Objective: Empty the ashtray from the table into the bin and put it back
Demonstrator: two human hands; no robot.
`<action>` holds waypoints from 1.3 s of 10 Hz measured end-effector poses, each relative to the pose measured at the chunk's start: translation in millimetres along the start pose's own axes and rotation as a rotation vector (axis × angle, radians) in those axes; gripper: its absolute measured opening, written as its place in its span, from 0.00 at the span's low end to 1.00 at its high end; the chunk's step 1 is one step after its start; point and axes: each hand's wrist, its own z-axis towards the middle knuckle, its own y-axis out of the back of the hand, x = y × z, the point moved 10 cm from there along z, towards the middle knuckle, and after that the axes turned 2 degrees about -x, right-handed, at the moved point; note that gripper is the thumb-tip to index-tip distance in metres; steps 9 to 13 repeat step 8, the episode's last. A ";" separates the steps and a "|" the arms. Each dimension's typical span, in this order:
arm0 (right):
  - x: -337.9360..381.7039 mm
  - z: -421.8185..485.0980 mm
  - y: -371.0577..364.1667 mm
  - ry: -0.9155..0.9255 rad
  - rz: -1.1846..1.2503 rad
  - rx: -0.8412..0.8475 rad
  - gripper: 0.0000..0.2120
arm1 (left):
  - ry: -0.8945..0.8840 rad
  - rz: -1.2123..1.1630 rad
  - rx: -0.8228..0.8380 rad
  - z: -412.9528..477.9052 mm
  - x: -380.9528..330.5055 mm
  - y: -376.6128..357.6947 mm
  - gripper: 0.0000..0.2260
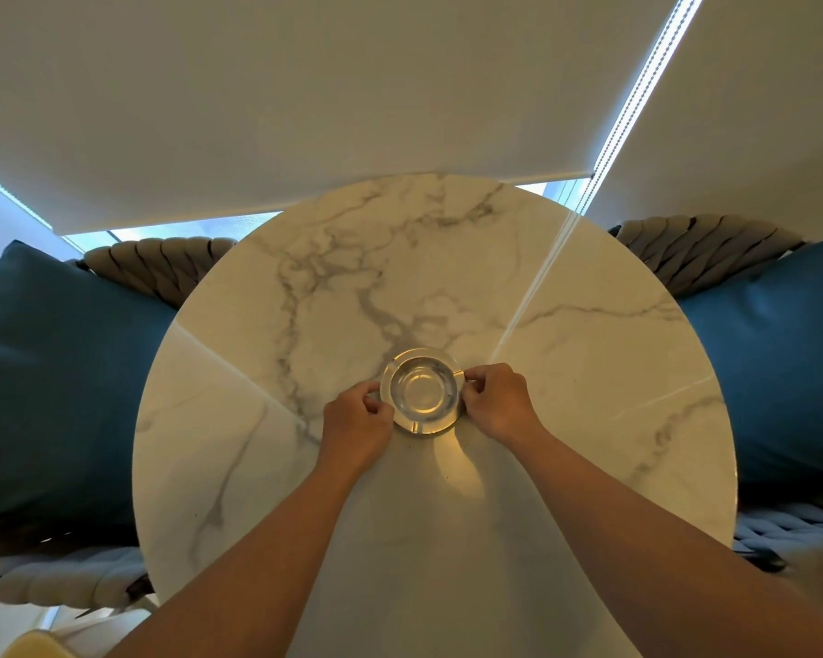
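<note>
From the head camera, both hands reach forward over a round counter (566, 372) of white marble with grey veins. The left hand (357, 420) is curled, its fingertips (376, 396) pinching the left rim of a clear glass ashtray (421, 390). The right hand (497, 403) mirrors it, fingers bent and closed on the right rim, so the ashtray is gripped from both sides. The ashtray sits near the middle of the counter, upright, its bowl looking clear; whether its base rests on the marble or is lifted just off it I cannot tell. A warm patch of light lies on the marble just in front of it, between the two forearms.

Around the counter stand woven rope chairs, one on the left (158, 265) and one on the right (704, 249), each with a dark blue cushion (58, 372). Behind the counter a pale roller blind (305, 111) hangs down, with a beaded chain (637, 87) along its right edge and bright daylight showing beneath it.
</note>
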 end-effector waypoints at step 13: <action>-27.1 -6.1 12.9 -0.073 0.014 -0.086 0.11 | -0.054 0.082 0.006 15.6 -12.5 2.1 0.16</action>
